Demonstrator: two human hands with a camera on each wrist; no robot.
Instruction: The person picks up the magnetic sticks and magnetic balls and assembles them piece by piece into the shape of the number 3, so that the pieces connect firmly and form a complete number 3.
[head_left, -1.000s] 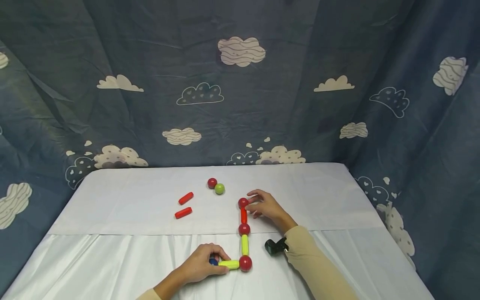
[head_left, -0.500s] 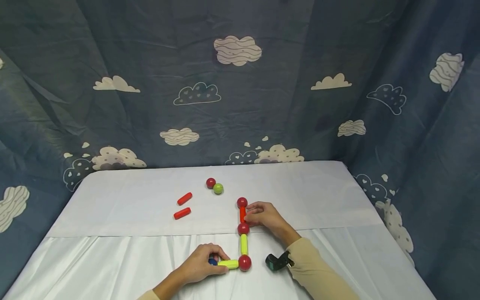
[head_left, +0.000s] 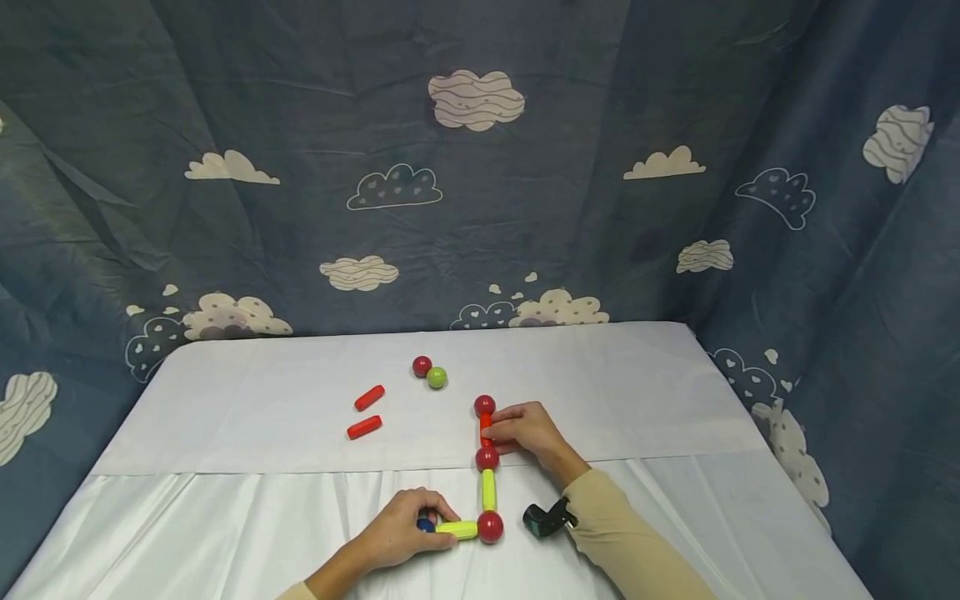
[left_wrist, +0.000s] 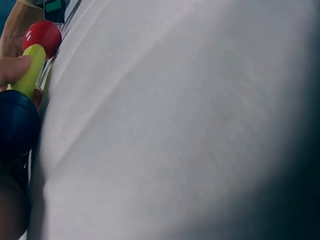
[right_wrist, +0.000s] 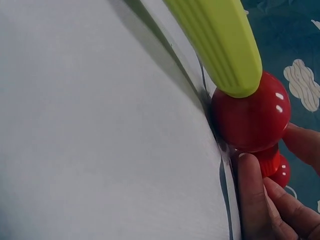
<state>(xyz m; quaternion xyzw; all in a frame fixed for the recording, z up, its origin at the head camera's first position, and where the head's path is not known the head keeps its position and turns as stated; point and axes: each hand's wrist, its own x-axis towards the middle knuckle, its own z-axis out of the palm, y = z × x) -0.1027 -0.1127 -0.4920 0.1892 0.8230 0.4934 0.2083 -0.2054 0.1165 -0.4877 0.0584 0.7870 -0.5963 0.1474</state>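
Observation:
An L-shaped chain of balls and rods lies on the white cloth. My left hand [head_left: 405, 527] pinches a yellow-green rod [head_left: 457, 530] between thumb and fingers. A dark blue ball [left_wrist: 17, 125] sits at that rod's near end, partly hidden by the hand in the head view. At its other end is a red ball [head_left: 491, 527], the corner. From there a second yellow-green rod [head_left: 489, 490] runs away to a middle red ball [head_left: 487, 458]. Beyond it, my right hand [head_left: 531, 433] pinches a red rod [head_left: 485, 422], which ends at a far red ball [head_left: 484, 405].
Two loose red rods [head_left: 369, 397] lie left of the chain. Farther back, a loose red ball [head_left: 422, 367] and a green ball [head_left: 437, 377] sit side by side. A dark curtain [head_left: 570, 208] with cloud prints hangs behind the white-covered table [head_left: 247, 400].
My right hand has come down from beside the far red ball and now pinches the red rod. My left hand keeps its hold, and the chain stays put.

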